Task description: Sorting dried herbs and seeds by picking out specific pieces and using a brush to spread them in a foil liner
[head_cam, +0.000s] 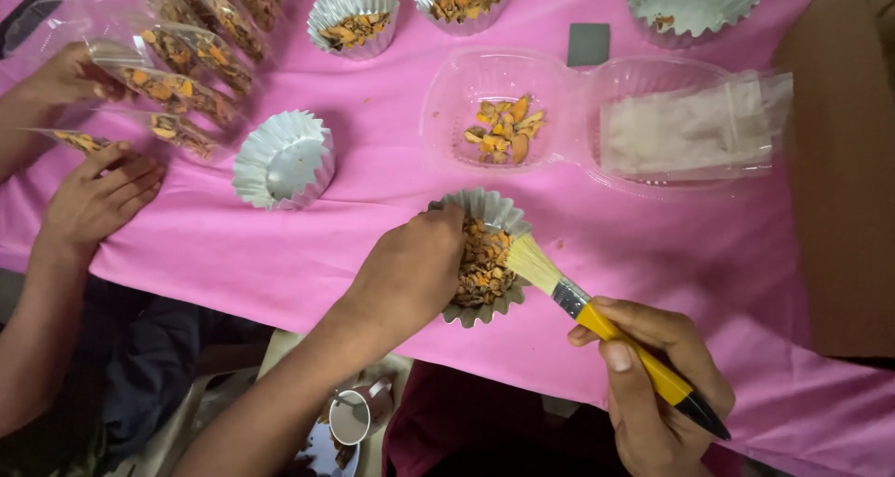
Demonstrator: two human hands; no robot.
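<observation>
My left hand [410, 267] grips the near-left rim of a fluted foil cup [496, 212] filled with orange-brown dried pieces, near the front edge of the pink-covered table [373, 160]. My right hand [653, 393] holds a yellow-handled brush [597, 318] with pale bristles. The bristles touch the right rim of that cup.
Another person's hands [93, 197] at the left handle clear packets of orange pieces [177, 95]. An empty foil cup [284, 158] stands left of centre. A clear hinged container [508, 113] holds some pieces and a packet of pinkish powder [690, 127]. More foil cups [354, 15] line the far edge.
</observation>
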